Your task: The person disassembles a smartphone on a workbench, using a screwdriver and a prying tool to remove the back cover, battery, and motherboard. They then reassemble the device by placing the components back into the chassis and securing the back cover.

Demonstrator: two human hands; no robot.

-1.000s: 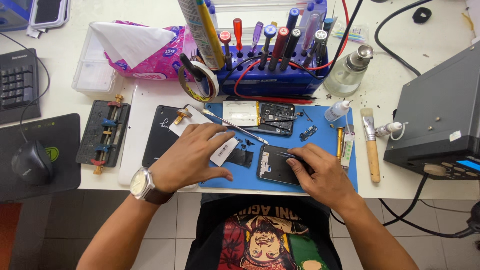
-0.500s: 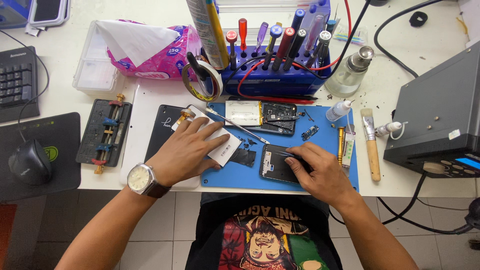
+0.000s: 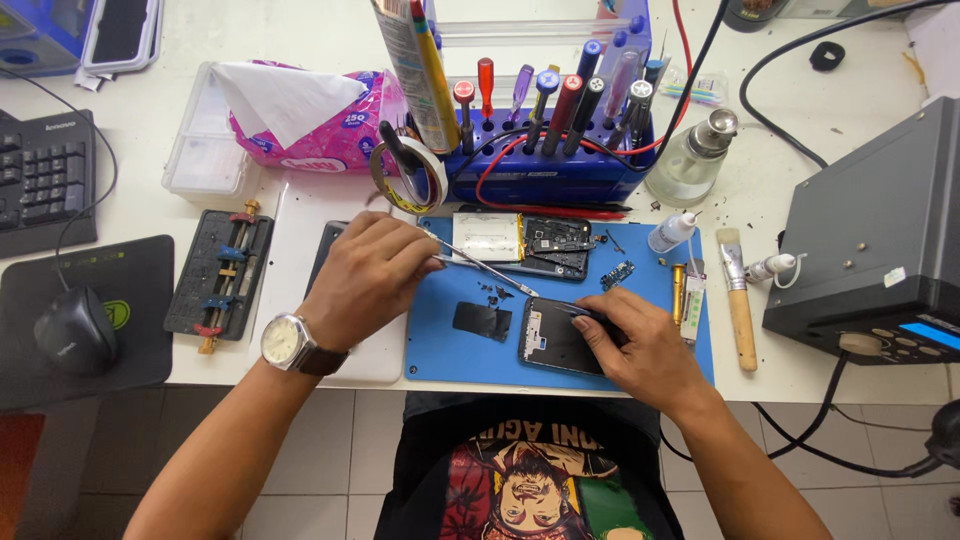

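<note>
My left hand point(image 3: 368, 277), with a wristwatch, has its fingers closed on the handle end of thin metal tweezers point(image 3: 486, 268). The tips point right, towards a dark phone frame point(image 3: 552, 336) on the blue work mat point(image 3: 440, 350). My right hand point(image 3: 648, 352) presses on the right side of that frame, its fingers over the frame's upper edge. A small dark square part point(image 3: 482, 320) lies on the mat between my hands. An opened phone point(image 3: 522, 241) showing its battery and board lies at the mat's far edge.
A blue rack of screwdrivers point(image 3: 545, 150), a tape roll point(image 3: 408, 178), a glass bottle point(image 3: 690, 160) and a brush point(image 3: 738, 300) ring the mat. A clamp jig point(image 3: 218, 285), a mouse point(image 3: 68, 330) and a keyboard point(image 3: 40, 190) sit at left. A black machine point(image 3: 880, 240) is at right.
My left hand has moved up and left off the mat's middle to the tweezers. The white piece under its fingers is out of sight, and the dark square part lies uncovered. My right hand stays.
</note>
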